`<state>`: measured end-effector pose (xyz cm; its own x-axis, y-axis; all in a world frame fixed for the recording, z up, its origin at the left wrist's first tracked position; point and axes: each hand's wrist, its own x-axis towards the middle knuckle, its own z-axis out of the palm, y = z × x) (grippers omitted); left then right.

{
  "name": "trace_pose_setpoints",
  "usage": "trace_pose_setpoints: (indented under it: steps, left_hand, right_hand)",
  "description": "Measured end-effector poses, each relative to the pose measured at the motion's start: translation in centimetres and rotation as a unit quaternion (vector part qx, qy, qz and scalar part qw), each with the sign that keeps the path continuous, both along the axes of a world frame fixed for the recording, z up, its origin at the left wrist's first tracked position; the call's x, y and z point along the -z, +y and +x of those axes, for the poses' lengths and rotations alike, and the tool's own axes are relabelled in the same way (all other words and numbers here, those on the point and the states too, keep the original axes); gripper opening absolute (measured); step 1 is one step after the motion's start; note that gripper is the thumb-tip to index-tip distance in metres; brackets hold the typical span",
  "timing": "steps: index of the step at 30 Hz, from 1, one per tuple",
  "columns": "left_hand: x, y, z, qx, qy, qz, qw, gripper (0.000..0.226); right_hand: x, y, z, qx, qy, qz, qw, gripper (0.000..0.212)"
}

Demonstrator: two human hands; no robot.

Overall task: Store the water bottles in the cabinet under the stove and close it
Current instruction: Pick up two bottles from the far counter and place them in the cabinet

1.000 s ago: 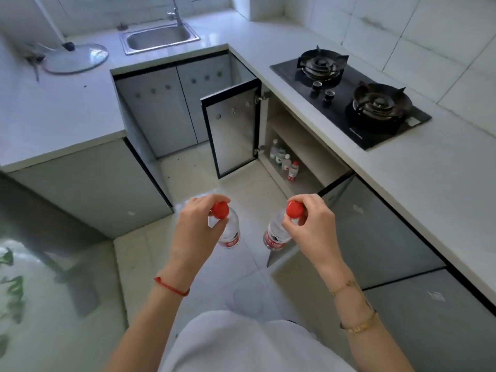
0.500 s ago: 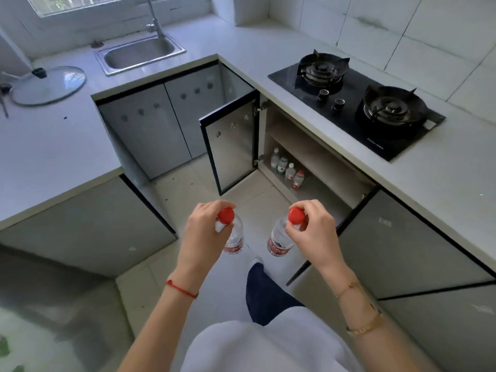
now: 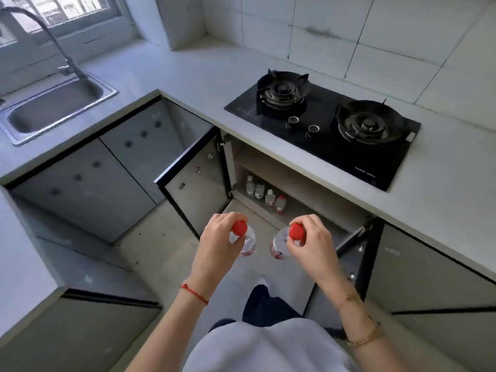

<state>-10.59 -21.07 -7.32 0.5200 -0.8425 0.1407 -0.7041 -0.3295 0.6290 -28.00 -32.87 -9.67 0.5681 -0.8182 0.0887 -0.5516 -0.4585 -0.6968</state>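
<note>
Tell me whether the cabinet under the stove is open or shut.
Open. Both doors, the left door and the right door, swing outward, exposing four bottles on its floor.

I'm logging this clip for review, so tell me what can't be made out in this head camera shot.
- Bottle labels: too small and blurred to read.
- Bottle in the left hand: mostly hidden by the palm.
- Stored bottles in the cabinet: the countertop hides the space behind them, so no full count.
- Sink: cut off by the left edge.
</note>
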Motion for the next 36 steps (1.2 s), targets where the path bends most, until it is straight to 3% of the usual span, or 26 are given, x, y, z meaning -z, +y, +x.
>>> trace_pose_setpoints:
  steps: [7, 13, 22, 29, 36]
  left_hand:
    - [2.9, -9.4, 5.0, 0.080, 0.019, 0.029, 0.996, 0.029]
    - [9.0, -16.4, 6.8, 0.162, 0.038, 0.046, 0.985, 0.029]
    - [27.9, -25.8, 6.4, 0.231, 0.040, 0.067, 0.970, 0.031]
    - [44.4, -33.7, 5.8, 0.258, 0.029, 0.050, 0.964, 0.030]
    - [57.9, -40.8, 5.6, 0.275, 0.018, 0.023, 0.961, 0.036]
  right_hand:
    - [2.3, -6.1, 3.7, 0.105, 0.014, 0.019, 0.994, 0.022]
    - [8.7, -10.2, 5.0, 0.180, 0.033, 0.027, 0.983, 0.023]
    - [26.7, -16.8, 4.9, 0.259, 0.054, 0.066, 0.962, 0.019]
    - [41.7, -22.9, 5.2, 0.257, 0.104, 0.046, 0.960, 0.018]
    - [54.3, -28.1, 5.6, 0.254, 0.090, 0.011, 0.963, 0.020]
